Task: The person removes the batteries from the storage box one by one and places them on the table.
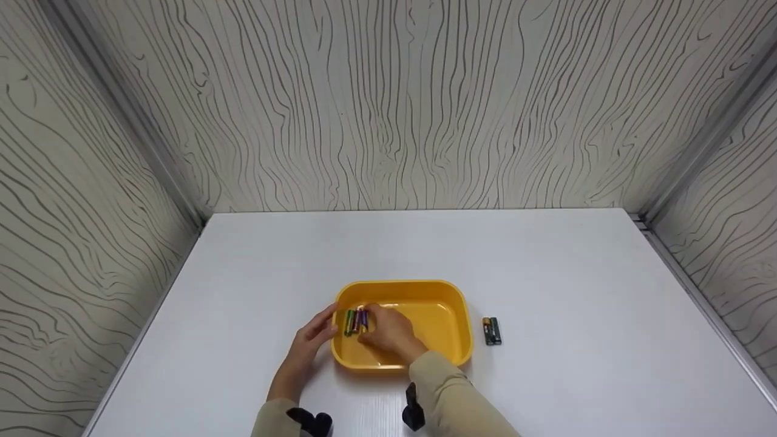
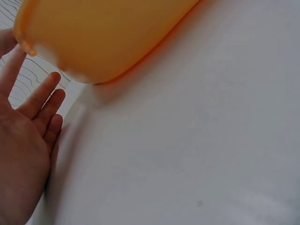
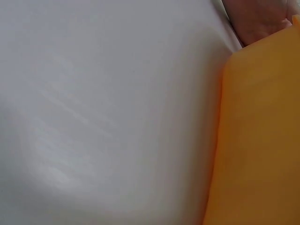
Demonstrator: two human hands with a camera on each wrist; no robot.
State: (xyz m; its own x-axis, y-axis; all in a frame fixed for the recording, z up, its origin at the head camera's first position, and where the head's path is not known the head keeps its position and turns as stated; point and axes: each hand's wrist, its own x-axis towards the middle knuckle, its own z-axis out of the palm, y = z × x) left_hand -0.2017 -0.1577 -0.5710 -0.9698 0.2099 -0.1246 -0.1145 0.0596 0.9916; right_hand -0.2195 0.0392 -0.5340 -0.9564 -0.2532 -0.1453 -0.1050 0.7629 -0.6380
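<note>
So nearest the camera you've got both sleeves coming in from the bottom edge, and the two hands are working close together at the left end of the yellow tray [image 1: 452,290]. The right hand [image 1: 391,332] reaches over the near wall into the tray, and its fingers look curled onto the little bundle of batteries [image 1: 356,320], though I can't see for sure how tight the pinch is. The left hand [image 1: 312,340] is outside the tray, fingers straight and relaxed, at the left wall; the left wrist view shows the open palm just beside the tray's corner. The batteries lie side by side, long axis running near-to-far, right between the two hands, with the right hand the closer one. Off to the right on the white table [image 1: 576,273], well apart from both hands, sits another pair of batteries [image 1: 491,331], also pointing near-to-far.
</note>
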